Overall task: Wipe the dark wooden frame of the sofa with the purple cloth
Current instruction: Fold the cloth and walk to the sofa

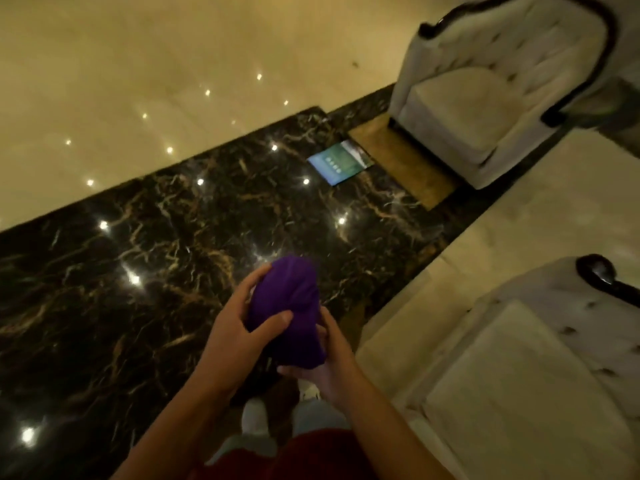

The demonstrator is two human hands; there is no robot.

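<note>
Both of my hands hold the purple cloth point(287, 306), bunched, in front of me above the dark marble floor point(166, 237). My left hand point(239, 327) wraps it from the left, thumb pressed across the front. My right hand point(329, 362) cups it from below, fingers curled round the lower edge. Sofa point(540, 368) with dark wooden frame point(602, 278) stands at my right, apart from the cloth. Second armchair point(485, 98) stands farther off.

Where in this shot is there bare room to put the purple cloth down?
The near sofa's seat cushion is bare, beside its dark wooden frame. The far armchair's seat is bare too. Both hands, left hand and right hand, are occupied with the purple cloth.
</note>
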